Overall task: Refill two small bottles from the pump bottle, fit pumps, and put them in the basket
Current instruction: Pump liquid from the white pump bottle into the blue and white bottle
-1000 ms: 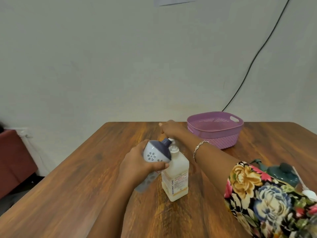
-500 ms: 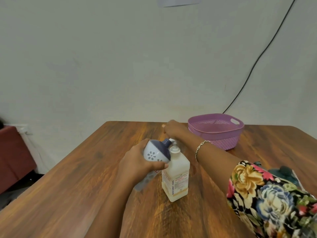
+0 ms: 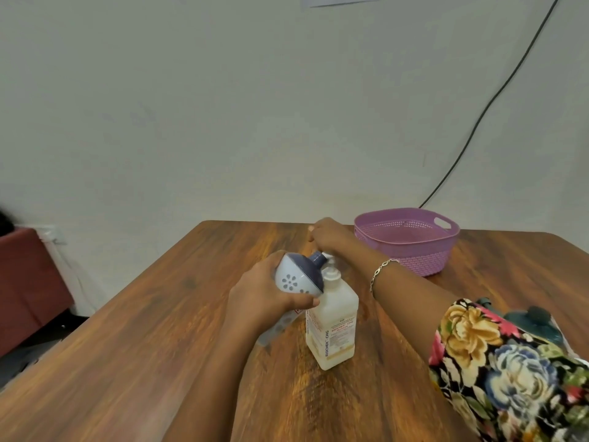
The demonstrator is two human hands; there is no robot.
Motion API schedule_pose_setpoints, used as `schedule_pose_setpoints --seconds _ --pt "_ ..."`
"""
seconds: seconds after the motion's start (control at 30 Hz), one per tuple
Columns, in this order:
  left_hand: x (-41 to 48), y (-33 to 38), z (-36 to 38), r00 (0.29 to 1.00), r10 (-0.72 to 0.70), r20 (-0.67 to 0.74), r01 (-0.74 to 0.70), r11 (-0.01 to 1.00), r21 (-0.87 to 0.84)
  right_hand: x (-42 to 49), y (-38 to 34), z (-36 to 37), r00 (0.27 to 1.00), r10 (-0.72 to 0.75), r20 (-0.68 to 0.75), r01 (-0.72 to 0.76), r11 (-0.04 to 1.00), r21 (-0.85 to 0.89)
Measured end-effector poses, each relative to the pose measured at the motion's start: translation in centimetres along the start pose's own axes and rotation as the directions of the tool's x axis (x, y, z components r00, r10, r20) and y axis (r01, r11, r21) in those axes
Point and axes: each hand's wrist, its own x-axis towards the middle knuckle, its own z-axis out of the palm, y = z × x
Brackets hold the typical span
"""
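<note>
- Left hand (image 3: 264, 298) was wrapped round the small bottle (image 3: 296, 279), centre of frame, and held it tilted with its dark neck up against the spout of the pump bottle (image 3: 333, 330).
- Pump bottle stood upright on the table (image 3: 159, 346), just right of that hand and touching the small bottle.
- Right hand (image 3: 331, 237) sat on top of the pump head, above centre. Flat press or curled grip, couldn't tell: the fingers faced away.
- Basket (image 3: 414, 260) was right of centre by the table's far edge, apart from both bottles. Nothing showed inside it.
- Step, as I read it: pumping liquid into the small bottle.
- To do it well:
  - keep the neck square under the spout, since the opening looked narrow
  - press slow, full strokes, straight down, so the tall bottle doesn't tip
  - hold the small bottle less tilted as it fills, or it spills back
  - pause between strokes and check the level
- Hidden or unclear:
  - spout tip and neck opening were covered by the right hand, so alignment was unconfirmed
  - fill level in the small bottle wasn't readable, as its wall is opaque
  - lower half of the small bottle was behind the left hand and blurred
  - second small bottle and loose pumps weren't identifiable
  - a teal object (image 3: 535, 323) at the right edge was mostly behind the floral sleeve (image 3: 510, 371)
  - pump bottle's label was too small to read fully
</note>
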Motion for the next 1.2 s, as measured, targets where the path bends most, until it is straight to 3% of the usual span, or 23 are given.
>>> schedule_pose_setpoints --seconds 0.27,0.43,0.53,0.7,0.87,1.07,1.2 --pt "-0.4 -0.4 0.4 0.999 -0.016 0.032 0.016 1.0 0.003 0.2 1.1 1.5 0.995 0.073 0.065 -0.068 0.994 -0.086" --pt "-0.1 -0.2 0.1 1.0 0.008 0.019 -0.008 1.0 0.006 0.3 0.6 0.8 0.999 0.039 -0.009 -0.039 0.999 -0.021" --pt "0.2 0.1 -0.3 1.0 0.023 0.001 -0.023 0.999 0.045 0.2 0.0 0.2 0.997 0.015 -0.077 -0.022 0.996 -0.091" --pt "-0.2 0.0 0.1 0.999 0.0 0.036 -0.001 1.0 0.031 0.4 0.8 1.4 0.998 0.061 -0.006 -0.061 0.981 -0.182" --pt "-0.6 -0.1 0.5 1.0 -0.018 0.016 0.017 0.999 0.036 0.3 1.0 1.6 0.995 0.083 0.049 -0.074 0.983 -0.165" --pt "-0.2 0.2 -0.3 1.0 0.018 -0.009 -0.018 0.999 0.047 -0.1 0.0 0.0 0.999 -0.031 -0.029 0.026 0.987 -0.157" --pt "-0.3 -0.2 0.1 1.0 0.014 0.028 -0.015 0.999 0.038 -0.2 0.5 0.8 1.0 0.02 0.005 -0.018 0.976 -0.216"
